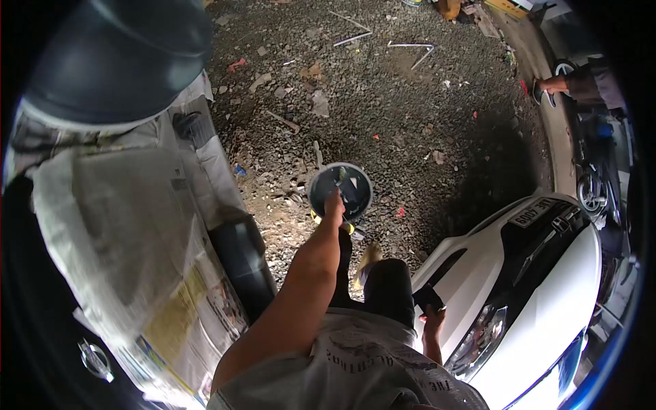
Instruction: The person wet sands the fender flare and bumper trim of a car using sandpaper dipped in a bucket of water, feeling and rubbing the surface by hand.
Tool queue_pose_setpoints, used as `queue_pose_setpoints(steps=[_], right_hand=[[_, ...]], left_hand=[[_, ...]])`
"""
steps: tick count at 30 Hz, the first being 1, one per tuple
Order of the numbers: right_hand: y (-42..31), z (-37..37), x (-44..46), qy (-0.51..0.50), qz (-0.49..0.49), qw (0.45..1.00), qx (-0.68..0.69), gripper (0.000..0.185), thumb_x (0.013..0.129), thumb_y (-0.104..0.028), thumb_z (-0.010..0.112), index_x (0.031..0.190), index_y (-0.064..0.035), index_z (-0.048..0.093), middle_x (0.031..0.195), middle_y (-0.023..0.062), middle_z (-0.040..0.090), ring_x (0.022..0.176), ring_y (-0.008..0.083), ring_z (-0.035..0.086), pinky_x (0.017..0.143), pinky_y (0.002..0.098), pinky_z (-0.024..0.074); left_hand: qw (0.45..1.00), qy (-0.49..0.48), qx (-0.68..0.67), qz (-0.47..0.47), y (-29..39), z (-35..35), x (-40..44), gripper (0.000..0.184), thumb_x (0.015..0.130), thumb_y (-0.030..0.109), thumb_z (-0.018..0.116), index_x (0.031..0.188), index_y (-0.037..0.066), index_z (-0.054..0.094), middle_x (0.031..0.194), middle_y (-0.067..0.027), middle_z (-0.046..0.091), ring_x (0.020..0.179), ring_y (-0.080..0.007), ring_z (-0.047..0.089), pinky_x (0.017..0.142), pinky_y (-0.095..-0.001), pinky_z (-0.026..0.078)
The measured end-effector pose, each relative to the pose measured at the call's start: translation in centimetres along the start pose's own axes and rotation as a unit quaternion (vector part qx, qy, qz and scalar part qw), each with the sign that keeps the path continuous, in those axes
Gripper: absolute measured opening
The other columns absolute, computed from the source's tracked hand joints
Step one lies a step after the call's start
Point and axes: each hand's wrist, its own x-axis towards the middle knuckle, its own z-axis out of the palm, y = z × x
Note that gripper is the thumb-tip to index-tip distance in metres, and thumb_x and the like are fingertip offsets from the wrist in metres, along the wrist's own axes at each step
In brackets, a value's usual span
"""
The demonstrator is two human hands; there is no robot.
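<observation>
My left hand (334, 205) is stretched down over the near rim of a round dark bucket (316, 198), its fingers closed at the bucket's inside; what they hold is too small to make out. Some small pale and green bits show inside the bucket. At my right side, beside the white car, my right hand (432, 323) is closed on a flat black object (428, 298). A yellow and black item (350, 228) lies against the bucket's near side, by my shoe (369, 263).
A white car (471, 273) stands close at the right, and a paper-covered surface (123, 219) at the left. A big dark rounded object (123, 61) fills the upper left. Gravel (396, 123) with scraps lies ahead. Another person's leg (555, 85) shows at upper right.
</observation>
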Motion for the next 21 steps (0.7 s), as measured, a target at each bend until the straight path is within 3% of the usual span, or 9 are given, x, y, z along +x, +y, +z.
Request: queue_pose_setpoints(steps=[2, 5, 7, 8, 10, 13, 18, 19, 21], right_hand=[[-1.4, 1.0, 0.8, 0.022, 0.022, 0.999, 0.011, 0.025, 0.099, -0.024, 0.065, 0.116, -0.0079, 0.057, 0.087, 0.0053, 0.067, 0.06, 0.0156, 0.064, 0.056, 0.0317, 0.054], [-2.1, 1.1, 3.5, 0.016, 0.086, 0.996, 0.033, 0.037, 0.099, -0.043, 0.065, 0.112, -0.0085, 0.06, 0.086, 0.0082, 0.067, 0.061, 0.0215, 0.067, 0.057, 0.0337, 0.0554], [-3.2, 1.9, 5.3, 0.006, 0.104, 0.995, 0.001, 0.039, 0.099, -0.044, 0.065, 0.113, -0.0079, 0.06, 0.088, 0.0095, 0.068, 0.061, 0.0229, 0.067, 0.057, 0.0341, 0.0559], [-3.7, 2.3, 6.2, 0.002, 0.113, 0.994, -0.012, 0.04, 0.099, -0.045, 0.065, 0.114, -0.0076, 0.06, 0.089, 0.0101, 0.068, 0.061, 0.0237, 0.068, 0.057, 0.0344, 0.0562], [-3.5, 2.6, 9.9, 0.001, 0.102, 0.993, -0.062, 0.044, 0.1, -0.041, 0.064, 0.122, -0.0043, 0.054, 0.094, 0.0141, 0.069, 0.065, 0.0252, 0.07, 0.058, 0.0366, 0.0582], [-6.0, 5.0, 14.5, -0.053, 0.126, 0.986, -0.099, 0.051, 0.1, -0.037, 0.062, 0.127, 0.0036, 0.047, 0.094, 0.0179, 0.069, 0.069, 0.0261, 0.072, 0.056, 0.0377, 0.059], [-11.3, 10.2, 24.6, -0.118, 0.1, 0.979, -0.132, 0.034, 0.102, -0.035, 0.06, 0.116, -0.0039, 0.057, 0.083, 0.0123, 0.069, 0.06, 0.0228, 0.069, 0.05, 0.0349, 0.0554], [-13.6, 11.8, 25.4, -0.124, 0.073, 0.977, -0.157, 0.034, 0.102, -0.037, 0.06, 0.114, -0.0041, 0.059, 0.08, 0.0116, 0.069, 0.058, 0.0226, 0.069, 0.05, 0.0352, 0.0556], [-18.9, 15.6, 26.4, -0.144, 0.053, 0.973, -0.174, 0.038, 0.103, -0.042, 0.06, 0.109, -0.0038, 0.061, 0.076, 0.0109, 0.068, 0.056, 0.0224, 0.068, 0.051, 0.0352, 0.0559]], left_hand=[[1.0, 0.018, -0.017, 0.011, 3.5, -0.6, 3.9, 0.038, 0.103, 0.047, 0.057, 0.101, 0.011, 0.066, 0.062, -0.0049, 0.05, 0.047, -0.0166, 0.049, 0.044, -0.0324, 0.037], [0.995, 0.019, -0.094, 0.014, 6.8, -2.8, 8.0, 0.034, 0.098, 0.05, 0.061, 0.092, 0.016, 0.057, 0.076, 0.0005, 0.05, 0.063, -0.0143, 0.052, 0.057, -0.0314, 0.047], [0.988, 0.029, -0.153, -0.002, 8.5, -4.7, 10.8, 0.033, 0.098, 0.05, 0.061, 0.094, 0.018, 0.056, 0.078, 0.0006, 0.051, 0.071, -0.0147, 0.055, 0.065, -0.0336, 0.048], [0.986, 0.053, -0.155, 0.02, 9.1, -5.4, 12.3, 0.043, 0.097, 0.054, 0.06, 0.119, 0.016, 0.062, 0.088, -0.0017, 0.057, 0.068, -0.0158, 0.055, 0.062, -0.031, 0.044], [0.975, 0.075, -0.21, 0.002, 10.7, -7.5, 15.7, 0.048, 0.093, 0.056, 0.063, 0.123, 0.018, 0.061, 0.098, -0.0012, 0.058, 0.08, -0.0161, 0.058, 0.073, -0.0344, 0.047], [0.954, 0.068, -0.291, -0.001, 12.2, -11.4, 21.4, 0.051, 0.09, 0.058, 0.067, 0.122, 0.018, 0.061, 0.094, 0.0001, 0.057, 0.082, -0.0174, 0.058, 0.075, -0.0366, 0.048], [0.915, 0.038, -0.397, 0.062, 15.5, -16.3, 23.4, 0.032, 0.099, 0.043, 0.063, 0.114, 0.015, 0.06, 0.086, -0.0007, 0.054, 0.066, -0.0174, 0.052, 0.071, -0.0345, 0.05], [0.919, 0.155, -0.361, 0.028, 17.3, -15.7, 22.4, 0.028, 0.099, 0.042, 0.063, 0.105, 0.015, 0.06, 0.08, -0.0004, 0.052, 0.067, -0.0155, 0.051, 0.069, -0.0329, 0.049], [0.916, 0.158, -0.361, 0.068, 16.8, -17.6, 23.1, 0.028, 0.099, 0.043, 0.062, 0.101, 0.016, 0.058, 0.076, 0.0001, 0.049, 0.066, -0.0145, 0.05, 0.067, -0.0323, 0.049]])
